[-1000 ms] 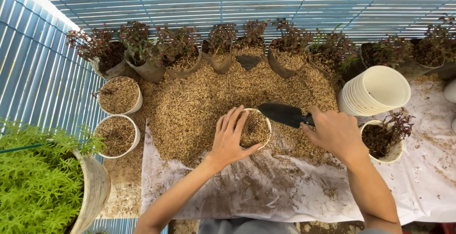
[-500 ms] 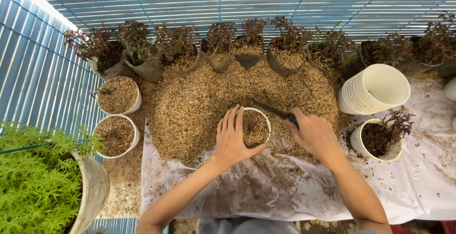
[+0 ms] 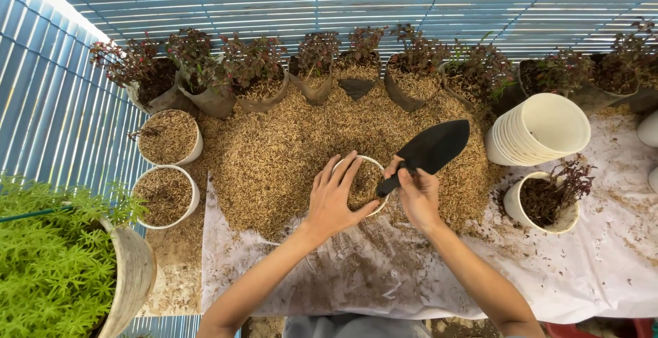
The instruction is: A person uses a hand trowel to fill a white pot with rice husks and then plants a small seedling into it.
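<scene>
Left hand (image 3: 336, 197) laid flat over the near-left rim of a small round white plastic pot (image 3: 363, 186) filled with tan husk, fingers (image 3: 346, 173) spread apart and pointing up and away, palm pressing on the filling, forearm running down toward the lower left. Right hand (image 3: 416, 194) just beside the pot's right rim, fingers curled tight around the handle of a black plastic hand trowel (image 3: 428, 153), thumb on top, wrist bent slightly inward, forearm angling down to the lower right. Trowel blade raised past the fingertips, tilted up and to the right, clear of the pile. Pot sitting between both hands, sunk in a broad heap of tan rice husk (image 3: 274, 160) spread on a white, soil-stained plastic sheet (image 3: 589, 269). Beyond the fingertips, a row of grey soft pots holding small red-leaved plants (image 3: 253, 64). Left of the left hand's fingers, well apart, two white pots filled with husk (image 3: 168, 166). Right of the trowel, a stack of empty white pots lying on its side (image 3: 541, 132), and below it a white pot with dark soil and a reddish plant (image 3: 548, 197). Far lower left, a bushy bright green plant in a woven-looking planter (image 3: 62, 269).
</scene>
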